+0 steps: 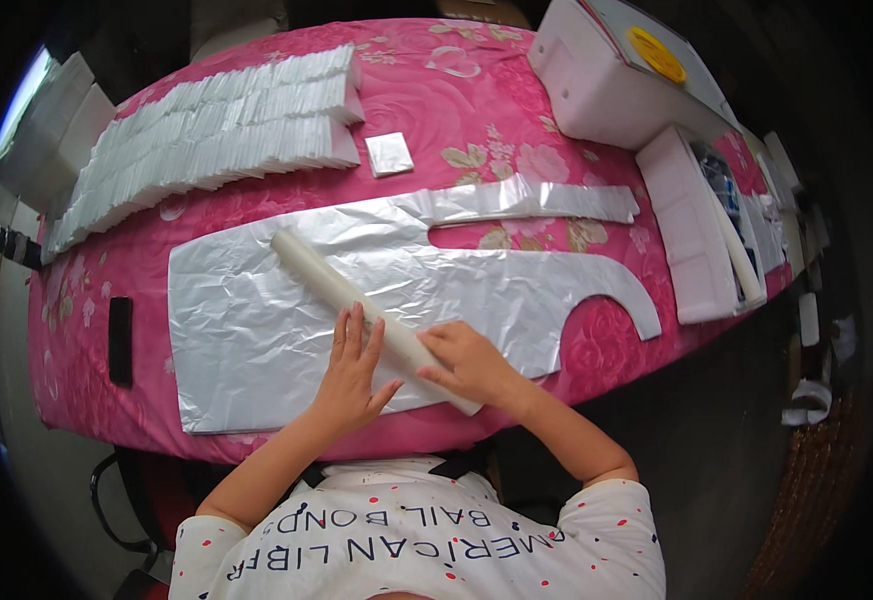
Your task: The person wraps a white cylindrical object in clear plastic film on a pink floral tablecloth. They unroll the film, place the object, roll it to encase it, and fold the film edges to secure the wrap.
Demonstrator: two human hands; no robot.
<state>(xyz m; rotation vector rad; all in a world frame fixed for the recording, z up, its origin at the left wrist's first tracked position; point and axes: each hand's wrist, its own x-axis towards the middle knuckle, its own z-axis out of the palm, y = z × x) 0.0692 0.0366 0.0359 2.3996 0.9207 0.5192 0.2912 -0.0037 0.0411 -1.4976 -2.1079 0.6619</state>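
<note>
A long off-white tube [322, 274] lies slantwise across a thin, shiny white plastic apron [242, 350] spread on the table. The tube's near end points toward me, right of centre. My left hand [354, 372] has its fingers stretched and spread, with the fingertips touching the tube's side about halfway down. Bent around the tube near its lower end are the fingers of my right hand [469, 362]. The apron has a narrow strap along its far side and a curved cutout at its right end; its film is creased beneath the tube.
Rows of folded white plastic packets [207, 125] stand at the far left, with one flat silvery packet [390, 155] beside them. A black phone [121, 341] lies left. White foam boxes [672, 240] stand right, near a yellow ring [657, 54]. A pink floral cloth [417, 90] covers the table.
</note>
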